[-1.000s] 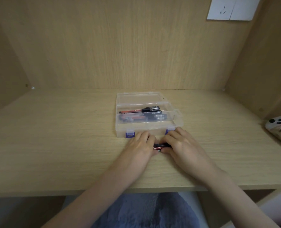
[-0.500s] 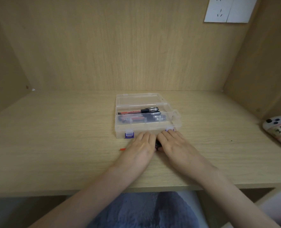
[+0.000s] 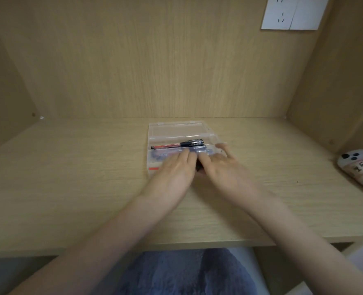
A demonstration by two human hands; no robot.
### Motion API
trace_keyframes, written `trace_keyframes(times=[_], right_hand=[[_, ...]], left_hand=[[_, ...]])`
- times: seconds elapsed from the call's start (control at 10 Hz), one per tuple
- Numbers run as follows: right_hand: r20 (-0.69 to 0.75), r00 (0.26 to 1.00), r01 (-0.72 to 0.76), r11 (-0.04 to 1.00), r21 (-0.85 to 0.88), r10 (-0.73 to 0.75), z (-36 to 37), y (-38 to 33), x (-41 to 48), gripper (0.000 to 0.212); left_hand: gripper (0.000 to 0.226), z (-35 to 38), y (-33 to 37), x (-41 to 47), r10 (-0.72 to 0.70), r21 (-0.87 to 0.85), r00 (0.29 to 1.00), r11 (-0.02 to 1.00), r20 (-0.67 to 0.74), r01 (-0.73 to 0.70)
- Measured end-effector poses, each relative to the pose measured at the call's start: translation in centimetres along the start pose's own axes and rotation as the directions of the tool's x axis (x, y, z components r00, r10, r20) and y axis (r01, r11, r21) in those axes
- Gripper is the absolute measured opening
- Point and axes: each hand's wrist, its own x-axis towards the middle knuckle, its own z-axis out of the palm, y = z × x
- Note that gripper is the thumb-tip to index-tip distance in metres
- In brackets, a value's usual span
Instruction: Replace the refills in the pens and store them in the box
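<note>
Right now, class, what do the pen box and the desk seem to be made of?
Pen box: looks like clear, glossy plastic, since the red pen shows through its walls.
Desk: pale matte wood grain, probably laminate or veneer board; the look cannot settle which.

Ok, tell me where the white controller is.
In the head view, the white controller lies at the desk's far right edge, beside the side panel, well right of the clear box.

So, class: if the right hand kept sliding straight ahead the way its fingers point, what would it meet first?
Probably the right end of the clear box: the right hand already reaches over its front edge, though depth is unclear and the frame is blurred.
</note>
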Motion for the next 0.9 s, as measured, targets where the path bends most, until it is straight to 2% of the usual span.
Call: trace_keyframes(times=[0.1,0.2,0.3,0.4,0.5,0.6,0.7,0.8,0.9], right_hand=[[0.22,0.975,-0.046,0.999,0.018,0.041,-1.7,1.3,3.2,0.014],[0.333,0.941,-0.104,0.985,0.135,0.054,-1.3,2.5,5.1,0.016],[0.537,0.841,-0.283,0.902,0.326,0.07,0.3,2.9,5.4,0.01],[0.585,0.805,-0.425,0.786,0.448,0.101,1.4,3.5,4.8,0.009],[0.562,0.812,-0.505,0.673,0.54,0.158,1.9,4.3,4.2,0.007],[0.55,0.813,-0.545,0.582,0.604,0.19,1.7,4.6,3.8,0.013],[0.513,0.833,-0.53,0.563,0.635,0.206,1.5,4.7,3.5,0.012],[0.465,0.855,-0.507,0.563,0.653,0.231,0.9,4.4,3.2,0.008],[0.395,0.868,-0.496,0.508,0.705,0.301,-0.4,4.5,2.6,0.011]], left_hand=[[0.012,-2.1,-1.2,3.1,-0.007,0.017,0.997,1.0,0.072,0.006],[0.017,-1.6,-2.4,4.6,-0.133,-0.086,0.964,0.984,0.228,0.156],[0.021,-0.1,-3.4,4.1,-0.214,-0.17,0.91,0.943,0.356,0.288],[0.025,0.4,-4.1,3.5,-0.272,-0.256,0.869,0.881,0.413,0.397],[0.026,0.1,-4.3,3.3,-0.28,-0.374,0.864,0.814,0.417,0.444],[0.021,-0.5,-4.2,3.3,-0.279,-0.344,0.89,0.847,0.361,0.405],[0.017,-1.2,-4.5,3.3,-0.301,-0.39,0.914,0.834,0.271,0.39],[0.015,-2.1,-4.5,3.1,-0.332,-0.485,0.909,0.77,0.251,0.415],[0.014,-3.5,-4.4,2.5,-0.365,-0.609,0.905,0.674,0.217,0.418]])
